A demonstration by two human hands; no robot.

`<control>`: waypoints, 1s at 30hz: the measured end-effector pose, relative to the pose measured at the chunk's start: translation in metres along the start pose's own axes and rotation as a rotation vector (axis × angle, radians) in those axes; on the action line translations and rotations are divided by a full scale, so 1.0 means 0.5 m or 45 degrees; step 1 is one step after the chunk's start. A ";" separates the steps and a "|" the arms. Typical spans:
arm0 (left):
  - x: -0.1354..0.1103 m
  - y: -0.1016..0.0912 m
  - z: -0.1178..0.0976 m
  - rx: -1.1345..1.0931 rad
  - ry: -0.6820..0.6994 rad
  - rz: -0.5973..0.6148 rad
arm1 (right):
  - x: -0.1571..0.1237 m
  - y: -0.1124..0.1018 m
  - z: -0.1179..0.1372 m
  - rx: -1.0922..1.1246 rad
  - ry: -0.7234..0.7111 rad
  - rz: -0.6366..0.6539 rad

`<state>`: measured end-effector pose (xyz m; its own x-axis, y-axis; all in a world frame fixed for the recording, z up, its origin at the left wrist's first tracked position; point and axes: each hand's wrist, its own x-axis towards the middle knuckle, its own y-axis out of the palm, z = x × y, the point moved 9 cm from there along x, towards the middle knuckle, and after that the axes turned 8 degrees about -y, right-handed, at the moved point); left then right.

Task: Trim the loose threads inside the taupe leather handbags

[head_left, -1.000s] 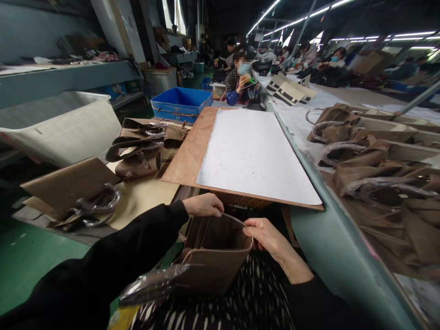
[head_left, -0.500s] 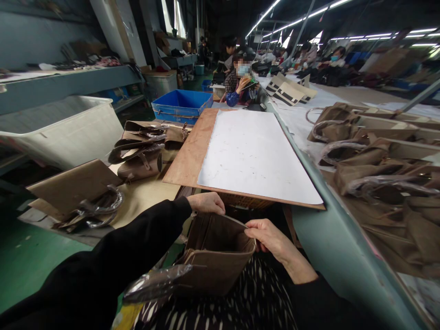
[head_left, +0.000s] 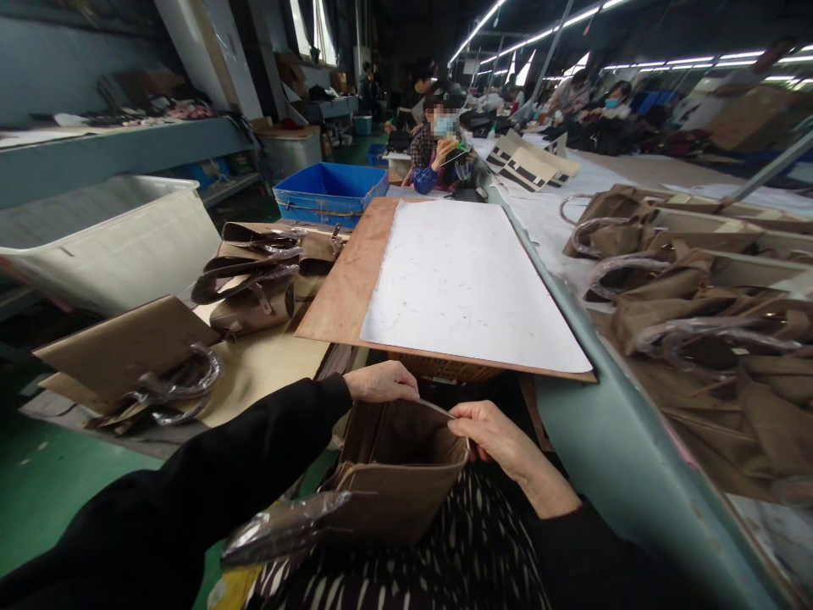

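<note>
A brown handbag point(head_left: 397, 500) rests on my lap with its mouth spread apart and its dark inside showing. My left hand point(head_left: 384, 381) pinches the far rim near its left part. At the right corner of the same rim, my right hand point(head_left: 499, 436) grips the edge between thumb and fingers. A plastic-wrapped handle point(head_left: 285, 525) hangs off the bag's near left side. Patterned dark cloth point(head_left: 457, 559) lies under the bag.
Ahead is a wooden board point(head_left: 346, 284) with a white sheet point(head_left: 470, 284). Brown bags point(head_left: 673, 280) crowd the right table; more bags point(head_left: 254, 301) lie left. A blue bin point(head_left: 334, 191) and white tub point(head_left: 120, 246) stand beyond. A masked person point(head_left: 438, 148) sits at the far end.
The whole view has shifted slightly, with the scene moving a little left. Both hands keep their hold on the bag's rim.
</note>
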<state>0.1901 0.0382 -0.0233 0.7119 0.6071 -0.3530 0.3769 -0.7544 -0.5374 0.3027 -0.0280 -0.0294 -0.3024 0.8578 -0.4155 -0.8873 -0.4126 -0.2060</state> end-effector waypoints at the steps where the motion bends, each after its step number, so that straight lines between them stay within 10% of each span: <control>1: 0.001 0.001 0.002 -0.027 -0.019 0.016 | -0.001 0.000 0.001 0.002 -0.001 0.000; 13: 0.031 0.020 0.056 -0.284 -0.206 0.181 | 0.003 0.000 0.000 -0.032 -0.015 -0.007; 22: 0.024 0.029 0.011 -0.214 -0.078 0.194 | 0.007 -0.003 -0.009 -0.087 -0.012 0.014; 30: 0.013 0.026 -0.032 -0.015 -0.009 -0.005 | 0.020 -0.033 0.033 -0.783 -0.102 -0.179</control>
<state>0.2091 0.0284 -0.0201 0.7062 0.6117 -0.3564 0.3867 -0.7550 -0.5296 0.3088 -0.0076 -0.0157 -0.2440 0.9270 -0.2850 -0.5656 -0.3747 -0.7346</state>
